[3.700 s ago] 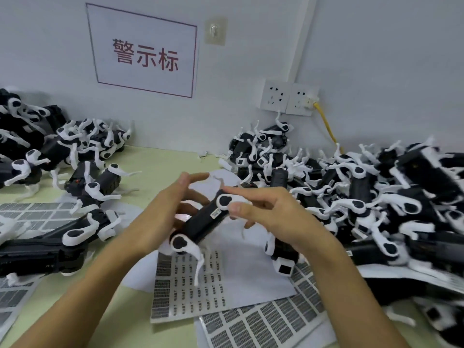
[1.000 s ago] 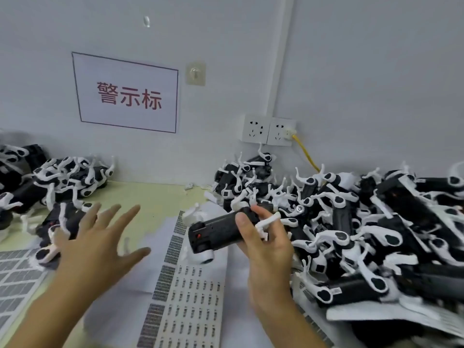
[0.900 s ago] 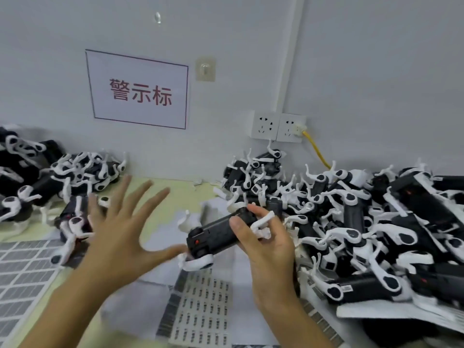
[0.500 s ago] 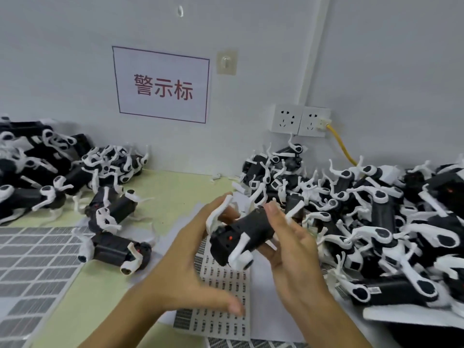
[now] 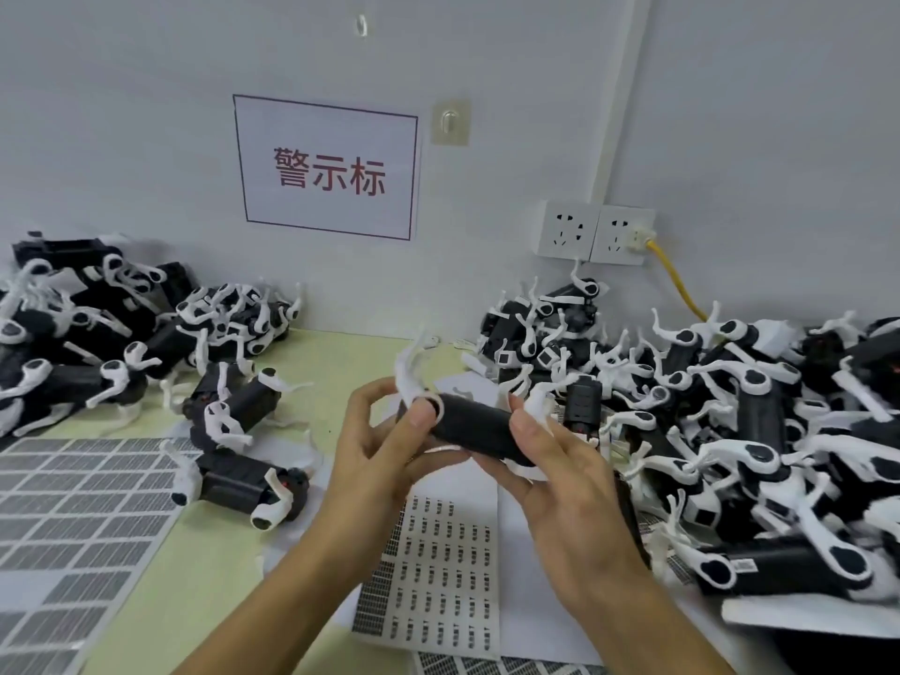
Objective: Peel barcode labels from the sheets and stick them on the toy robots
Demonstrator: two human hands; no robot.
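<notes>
Toy robot held above worktop's middle over label sheet, left hand and right hand clamped on its ends; probably light, rigid, legs fragile, so grip by body.

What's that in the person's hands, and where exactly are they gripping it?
A black toy robot with white legs, held across between both hands. The left hand grips its left end by a white leg joint; the right hand grips the right end.
</notes>
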